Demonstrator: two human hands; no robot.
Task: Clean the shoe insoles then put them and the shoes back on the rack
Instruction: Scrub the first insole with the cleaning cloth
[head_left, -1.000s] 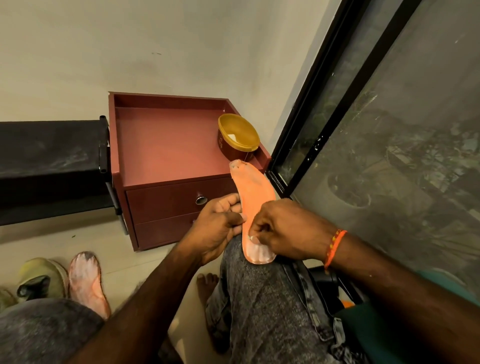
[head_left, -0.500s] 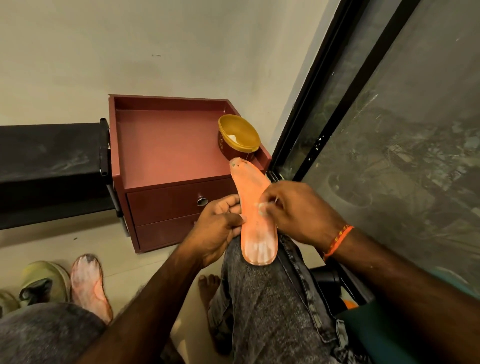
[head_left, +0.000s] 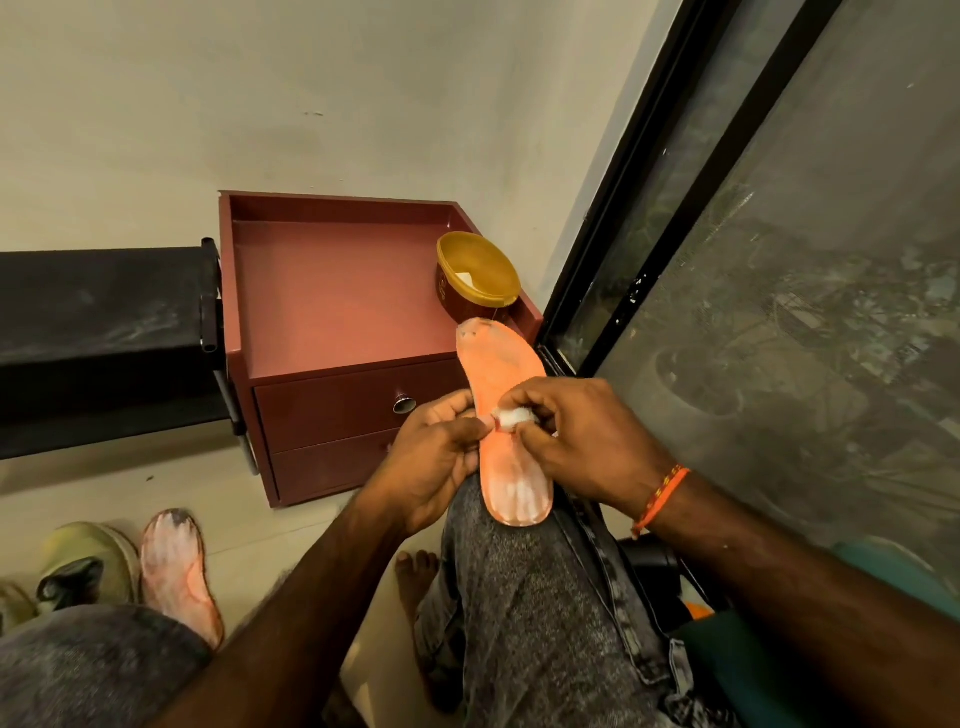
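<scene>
Yellow bowl (head_left: 478, 278) on cabinet (head_left: 332, 301) — behind insole (head_left: 506, 410).

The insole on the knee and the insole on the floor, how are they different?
The insole on the knee is gripped by both hands, while the insole on the floor lies untouched. The knee one is whitish only at its near end; the floor one is whitish nearly all over. Both are orange.

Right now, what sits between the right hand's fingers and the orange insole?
A small white wad, pinched in the right hand against the orange insole, in the head view.
</scene>
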